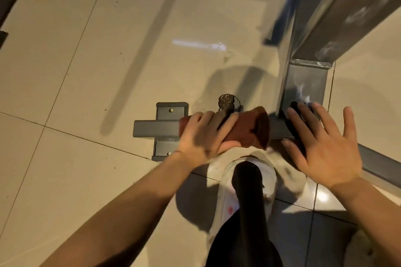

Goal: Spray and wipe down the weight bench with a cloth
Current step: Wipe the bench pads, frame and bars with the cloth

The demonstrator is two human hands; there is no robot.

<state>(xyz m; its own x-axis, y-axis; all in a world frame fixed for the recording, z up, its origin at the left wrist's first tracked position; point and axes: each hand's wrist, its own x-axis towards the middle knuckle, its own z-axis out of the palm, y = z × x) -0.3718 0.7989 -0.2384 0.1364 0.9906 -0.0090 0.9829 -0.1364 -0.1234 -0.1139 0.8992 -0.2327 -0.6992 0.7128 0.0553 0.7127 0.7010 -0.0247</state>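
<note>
The reddish-brown folded cloth (pixel 247 129) is draped over the grey square-section steel floor bar (pixel 156 129) of the weight bench's base, about midway along the stretch in view, just left of where the grey steel upright post (pixel 303 84) rises from it. The bar's long axis runs left to right across the pale tiled floor (pixel 86 71), ending at its left in a flat grey bolted foot plate (pixel 171 110), so the wiping stroke, as I judge it, has to travel along that line.

The left hand (pixel 204 134) is on the cloth's left half, fingers curled over the top of the bar and thumb underneath, gripping cloth and bar together. It is the nearer hand by far; the cloth's free right half sticks out beyond its fingertips toward the upright.

The right hand (pixel 323 145) is spread flat, fingers straight and apart, holding nothing; its fingertips lie over the joint at the foot of the upright, though I cannot tell whether they touch it. Smeary whitish streaks show on the upright above.

A rusty round knob (pixel 226 102) stands just behind the cloth. No spray bottle is visible.
</note>
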